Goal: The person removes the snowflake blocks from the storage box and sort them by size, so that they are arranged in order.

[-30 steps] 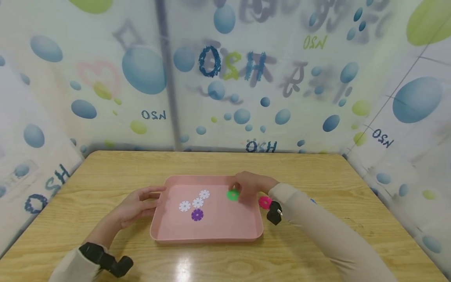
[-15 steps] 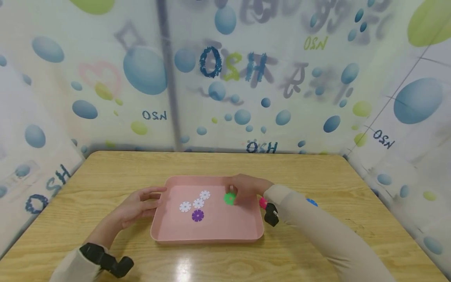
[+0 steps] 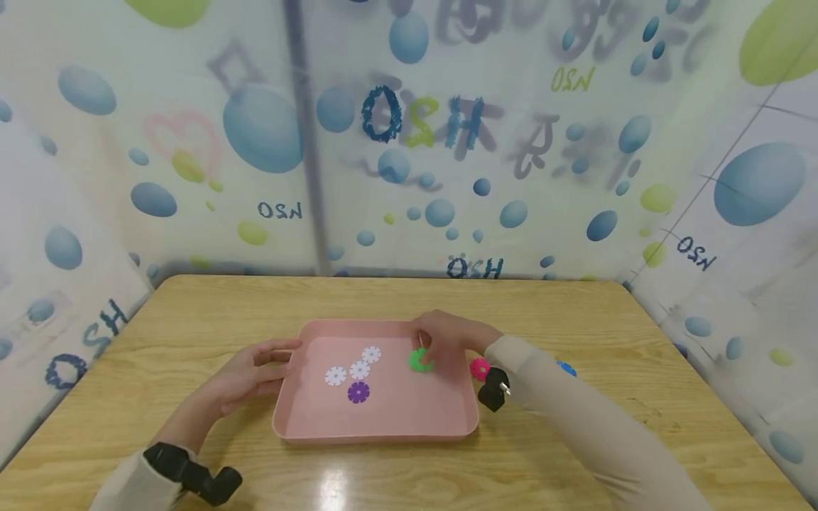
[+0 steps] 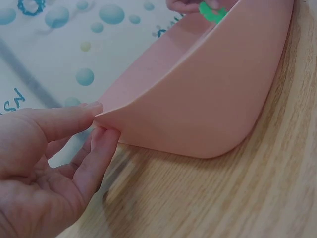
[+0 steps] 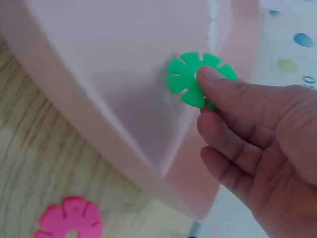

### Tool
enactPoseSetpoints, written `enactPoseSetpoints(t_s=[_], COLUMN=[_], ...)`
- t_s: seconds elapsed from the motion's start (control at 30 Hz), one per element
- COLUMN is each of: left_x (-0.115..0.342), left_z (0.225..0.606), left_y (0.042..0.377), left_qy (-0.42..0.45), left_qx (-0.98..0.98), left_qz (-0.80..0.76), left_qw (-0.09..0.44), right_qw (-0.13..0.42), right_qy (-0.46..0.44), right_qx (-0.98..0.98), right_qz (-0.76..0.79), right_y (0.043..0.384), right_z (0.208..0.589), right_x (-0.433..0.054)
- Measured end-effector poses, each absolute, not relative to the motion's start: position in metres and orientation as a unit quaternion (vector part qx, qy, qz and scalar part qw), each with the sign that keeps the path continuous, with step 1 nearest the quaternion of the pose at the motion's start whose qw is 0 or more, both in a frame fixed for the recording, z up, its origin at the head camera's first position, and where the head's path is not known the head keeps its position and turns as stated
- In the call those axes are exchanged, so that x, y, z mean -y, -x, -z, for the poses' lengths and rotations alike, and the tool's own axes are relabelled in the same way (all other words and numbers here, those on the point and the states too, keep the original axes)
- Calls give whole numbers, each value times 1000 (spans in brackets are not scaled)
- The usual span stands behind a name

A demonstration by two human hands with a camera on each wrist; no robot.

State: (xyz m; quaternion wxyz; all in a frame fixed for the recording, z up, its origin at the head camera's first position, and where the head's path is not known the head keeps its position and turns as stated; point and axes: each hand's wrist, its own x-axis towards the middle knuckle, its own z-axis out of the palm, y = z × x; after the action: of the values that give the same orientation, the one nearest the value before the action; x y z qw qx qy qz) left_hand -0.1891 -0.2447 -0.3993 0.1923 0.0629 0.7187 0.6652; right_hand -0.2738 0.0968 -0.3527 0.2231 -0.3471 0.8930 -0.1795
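Note:
A shallow pink tray (image 3: 396,415) lies on the wooden table. At its left edge my left hand (image 3: 249,375) pinches the rim between thumb and fingers (image 4: 101,153), plain in the left wrist view. My right hand (image 3: 452,331) is over the tray's right side, holding a green snowflake disc (image 5: 182,82) with the thumb pressed on its face; the disc is tilted, slots outward. Inside the tray lie several more notched discs: white ones, including a left white disc (image 3: 335,376), in a slanting row, and a purple disc (image 3: 358,392) just nearer to me.
On the table right of the tray lies a hot-pink disc (image 3: 480,368), close to the tray wall. Farther right a blue disc (image 3: 566,368) is partly hidden by my right sleeve (image 3: 562,404). A patterned curtain (image 3: 409,213) hangs behind the table.
My right hand has shifted slightly left with the green disc, then a little back right, and the disc has tilted. The left hand and tray have stayed put.

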Motion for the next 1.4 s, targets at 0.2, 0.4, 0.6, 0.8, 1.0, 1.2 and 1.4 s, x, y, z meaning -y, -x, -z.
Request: enactPoseSetpoints(t_s=[0.2, 0.4, 0.6, 0.8, 1.0, 1.2, 1.4], left_x=[246, 243, 243, 244, 244, 245, 245], left_z=[401, 399, 399, 398, 400, 401, 401], left_y=[188, 187, 188, 188, 189, 189, 188], left_qy=[-57, -63, -54, -53, -58, -60, -62], left_qx=[-717, -712, -717, -719, -716, -717, -716], left_qz=[-669, -674, -669, -667, -669, -669, -670], left_qw=[187, 186, 187, 187, 189, 186, 186], right_qw=[170, 133, 106, 100, 101, 137, 187], right_qy=[399, 401, 366, 306, 270, 221, 171], right_qx=[-877, -870, -883, -902, -898, -897, -890], right_qz=[206, 254, 273, 289, 333, 357, 378], right_y=[271, 267, 263, 257, 252, 248, 240], right_z=[342, 333, 336, 344, 350, 365, 378], right_x=[-112, -145, -193, -250, -305, -348, -373])
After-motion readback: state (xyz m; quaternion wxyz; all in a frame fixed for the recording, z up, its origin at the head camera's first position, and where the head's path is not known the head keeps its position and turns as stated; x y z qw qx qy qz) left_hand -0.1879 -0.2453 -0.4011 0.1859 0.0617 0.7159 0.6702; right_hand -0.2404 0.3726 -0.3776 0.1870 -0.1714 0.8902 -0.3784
